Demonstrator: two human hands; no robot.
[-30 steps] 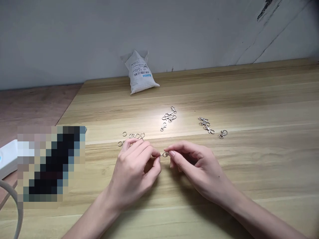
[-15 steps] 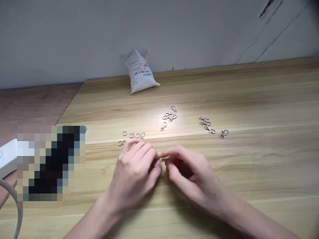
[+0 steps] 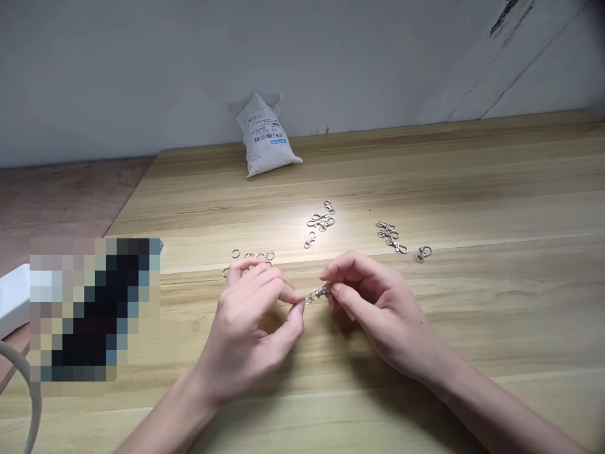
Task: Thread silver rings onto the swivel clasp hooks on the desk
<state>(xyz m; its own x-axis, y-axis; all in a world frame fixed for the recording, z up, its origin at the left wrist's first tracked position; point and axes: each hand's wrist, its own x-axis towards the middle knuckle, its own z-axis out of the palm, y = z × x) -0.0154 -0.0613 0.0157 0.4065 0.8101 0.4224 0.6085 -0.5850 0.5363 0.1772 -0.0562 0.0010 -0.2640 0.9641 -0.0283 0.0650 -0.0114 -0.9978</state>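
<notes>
Tabletop (image 3: 520, 284) bears bag (image 3: 266, 142), contents hidden; fingers (image 3: 350, 301) pinch clasp (image 3: 322, 291).

On the wood-grained worktop (image 3: 491, 214) we see a white plastic bag (image 3: 267, 148) with a printed label near the back edge. Mid-surface we find a loose cluster of metal clasps (image 3: 321, 222); farther right, three more clasps (image 3: 390, 236) and a single clasp (image 3: 424, 253) nearby. Left of centre lie small rings (image 3: 259, 256), partly hidden from us, and at far left a pixelated dark object (image 3: 89, 309).
</notes>
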